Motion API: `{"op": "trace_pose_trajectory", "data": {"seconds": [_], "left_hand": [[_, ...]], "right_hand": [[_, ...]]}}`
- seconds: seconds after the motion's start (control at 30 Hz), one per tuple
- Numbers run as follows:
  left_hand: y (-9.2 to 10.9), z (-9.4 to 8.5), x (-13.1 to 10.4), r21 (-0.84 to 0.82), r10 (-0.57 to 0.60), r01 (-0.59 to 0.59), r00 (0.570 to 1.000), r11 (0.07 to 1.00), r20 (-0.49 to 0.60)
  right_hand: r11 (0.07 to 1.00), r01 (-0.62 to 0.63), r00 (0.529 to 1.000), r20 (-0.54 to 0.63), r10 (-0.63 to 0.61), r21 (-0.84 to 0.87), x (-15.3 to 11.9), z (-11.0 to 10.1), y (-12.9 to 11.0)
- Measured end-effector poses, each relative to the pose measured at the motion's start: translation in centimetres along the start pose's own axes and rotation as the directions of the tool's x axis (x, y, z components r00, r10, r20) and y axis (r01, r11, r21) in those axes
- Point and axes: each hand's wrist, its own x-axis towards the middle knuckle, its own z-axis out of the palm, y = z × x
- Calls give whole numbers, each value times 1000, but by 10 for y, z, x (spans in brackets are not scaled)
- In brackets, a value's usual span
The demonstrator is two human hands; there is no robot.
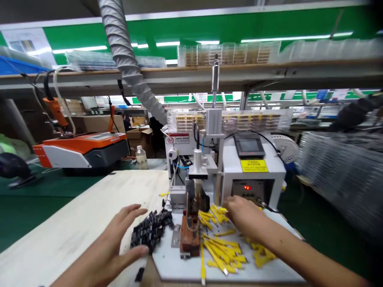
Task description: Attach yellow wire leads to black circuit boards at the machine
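Note:
My left hand (110, 243) is open, thumb and fingers spread, over the near side of a pile of small black parts (152, 229). My right hand (243, 217) reaches in from the right, at the edge of a heap of short yellow cables (220, 213). Its fingers are bent, blurred and partly hidden, so a hold cannot be made out. More yellow cables with metal tips (223, 255) lie loose nearer to me. Between my hands stands a bench press (199, 171), with a reddish-brown fixture block (190, 235) under its head.
Right of the press is a white control box (275, 171) with a small screen (249, 145). An orange and grey machine (86, 149) and a plastic bottle (141, 158) stand back left. A grey hose (125, 59) hangs overhead. Clear trays (338, 175) are stacked at right.

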Motion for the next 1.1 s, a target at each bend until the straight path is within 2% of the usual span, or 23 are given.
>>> {"op": "trace_pose_trajectory", "data": {"seconds": [0.1,0.17,0.23,0.3,0.4,0.47,0.67,0.73,0.87,0.97,1.1], "left_hand": [[-17,12,10,-67,-101,119,970,991,222],[-22,18,8,-46,-180,201,941,978,287],[-24,22,2,12,-195,200,939,980,284],[-24,27,-4,66,-139,127,958,990,251],[-21,34,-14,115,-46,28,987,993,155],[-15,36,-18,122,-30,18,995,992,95],[22,14,-11,22,-117,117,993,993,-21],[39,13,-2,-98,-161,162,987,982,16],[73,34,27,-373,-198,277,951,886,236],[95,51,47,-443,-226,312,945,841,236],[112,54,58,-430,-237,339,932,837,272]], "right_hand": [[998,-40,996,81,43,-42,20,17,-1],[997,-50,994,93,55,-53,20,26,2],[998,-48,994,94,52,-45,16,32,8],[999,-32,995,88,35,-32,13,36,15],[1000,6,997,76,-5,-16,10,40,23],[999,37,997,69,-37,3,8,41,25],[993,94,995,-46,-91,74,4,31,17],[987,117,992,-65,-110,111,4,26,14],[970,162,985,-93,-146,183,4,23,11],[955,190,979,-123,-165,229,5,24,10],[937,213,970,-177,-169,276,5,28,8]]}}
